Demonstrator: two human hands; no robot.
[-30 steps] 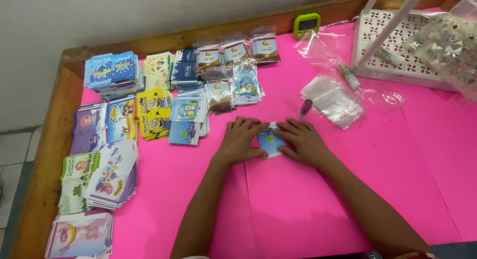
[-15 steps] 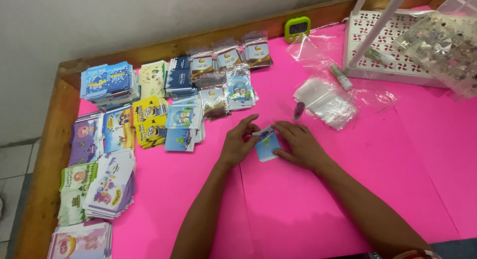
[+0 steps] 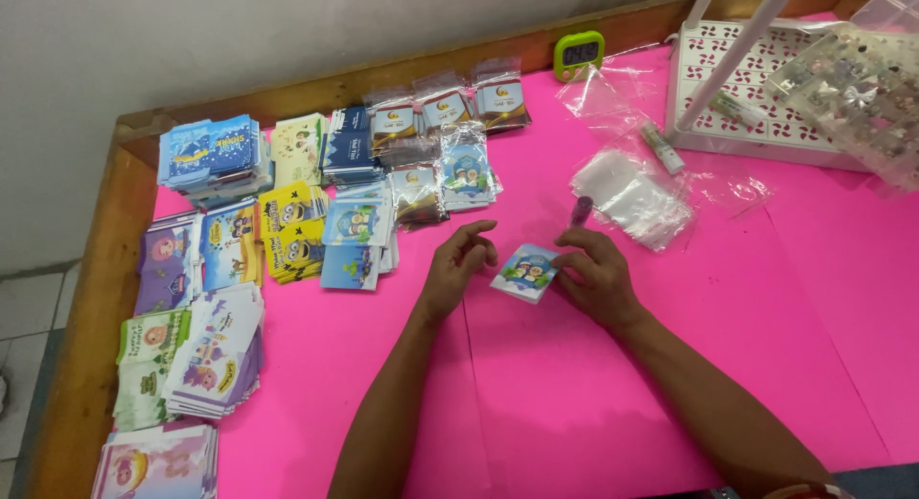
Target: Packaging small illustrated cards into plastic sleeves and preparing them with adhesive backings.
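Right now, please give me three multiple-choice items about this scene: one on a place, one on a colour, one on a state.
1. Where is the green timer?
A. at the table's far edge
B. beside the left hand
C. on the floor

2. What colour is the table cover?
A. blue
B. pink
C. white

3. What does the right hand do?
A. rests flat and empty
B. grips the timer
C. holds a small card

Answers:
1 A, it stands by the wooden rim.
2 B, the sheet is bright pink.
3 C, its fingers pinch the card's edge; the left hand is just off it.
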